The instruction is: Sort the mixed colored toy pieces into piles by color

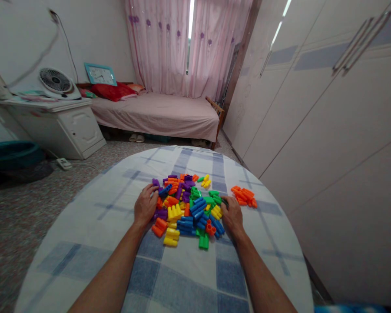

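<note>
A heap of plastic tube-shaped building blocks (174, 212) in yellow, blue, green, orange and purple lies in the middle of the table. At its left edge rests my left hand (146, 205), fingers apart and bent against the purple and blue blocks (165, 190). My right hand (233, 215) lies along the right edge, beside the green blocks (215, 196) and yellow blocks (217, 212); its fingers are loosely bent and partly hidden, and no block shows lifted in it. A separate group of orange blocks (244, 196) sits just beyond my right hand.
The round table has a checked cloth (182, 282). Past it stand a bed (159, 113) and a white cabinet (81, 126) with a fan (55, 80) on top. Wardrobe doors (329, 152) line the right side. A teal bin (14, 154) stands on the left floor.
</note>
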A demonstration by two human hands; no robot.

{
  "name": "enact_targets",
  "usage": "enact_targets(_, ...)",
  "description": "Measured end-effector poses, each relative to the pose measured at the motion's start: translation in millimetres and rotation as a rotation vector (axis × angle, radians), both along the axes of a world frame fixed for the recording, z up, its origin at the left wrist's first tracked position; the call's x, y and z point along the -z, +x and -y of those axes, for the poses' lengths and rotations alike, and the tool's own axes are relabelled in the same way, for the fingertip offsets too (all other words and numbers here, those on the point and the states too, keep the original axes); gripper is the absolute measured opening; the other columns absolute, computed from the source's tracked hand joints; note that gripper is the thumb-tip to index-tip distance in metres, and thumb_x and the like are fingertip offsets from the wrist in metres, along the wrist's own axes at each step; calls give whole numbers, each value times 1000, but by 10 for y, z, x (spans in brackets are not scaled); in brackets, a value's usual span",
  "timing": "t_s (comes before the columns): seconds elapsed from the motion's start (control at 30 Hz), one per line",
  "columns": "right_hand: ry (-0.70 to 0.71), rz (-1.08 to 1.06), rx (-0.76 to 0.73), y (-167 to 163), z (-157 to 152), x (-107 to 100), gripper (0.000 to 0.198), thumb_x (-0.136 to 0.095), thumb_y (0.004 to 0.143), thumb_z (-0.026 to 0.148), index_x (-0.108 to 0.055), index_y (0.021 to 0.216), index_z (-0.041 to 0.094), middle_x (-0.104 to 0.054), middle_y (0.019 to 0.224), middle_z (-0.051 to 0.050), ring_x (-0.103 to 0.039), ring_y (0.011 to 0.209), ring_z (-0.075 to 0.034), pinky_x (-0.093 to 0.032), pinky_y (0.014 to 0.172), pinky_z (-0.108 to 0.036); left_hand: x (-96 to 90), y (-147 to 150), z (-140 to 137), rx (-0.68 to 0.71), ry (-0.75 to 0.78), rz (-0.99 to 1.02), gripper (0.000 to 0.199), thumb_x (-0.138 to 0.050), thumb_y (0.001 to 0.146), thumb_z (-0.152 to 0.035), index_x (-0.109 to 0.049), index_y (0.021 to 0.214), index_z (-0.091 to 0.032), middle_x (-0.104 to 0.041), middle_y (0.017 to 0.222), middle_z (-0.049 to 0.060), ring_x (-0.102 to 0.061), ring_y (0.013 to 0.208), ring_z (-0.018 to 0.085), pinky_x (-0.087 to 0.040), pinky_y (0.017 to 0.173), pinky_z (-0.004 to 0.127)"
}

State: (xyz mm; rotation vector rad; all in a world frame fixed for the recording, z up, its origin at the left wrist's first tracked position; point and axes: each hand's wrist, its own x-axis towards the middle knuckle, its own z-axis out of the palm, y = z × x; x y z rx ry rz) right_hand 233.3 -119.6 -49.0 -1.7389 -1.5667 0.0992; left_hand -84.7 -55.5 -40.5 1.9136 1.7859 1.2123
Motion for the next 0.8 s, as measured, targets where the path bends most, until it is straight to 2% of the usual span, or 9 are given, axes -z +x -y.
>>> enact_targets(0.8, -12, 3, 11, 6, -4, 11, 29, -41, 79, 24, -61, 99, 18, -62, 101, -9, -53, 99, -22, -40, 90, -39, -26, 18, 26, -5, 7, 50, 36, -40, 85, -38, -66, 100, -18, -57, 124, 9, -53, 115, 23, -41, 101, 38)
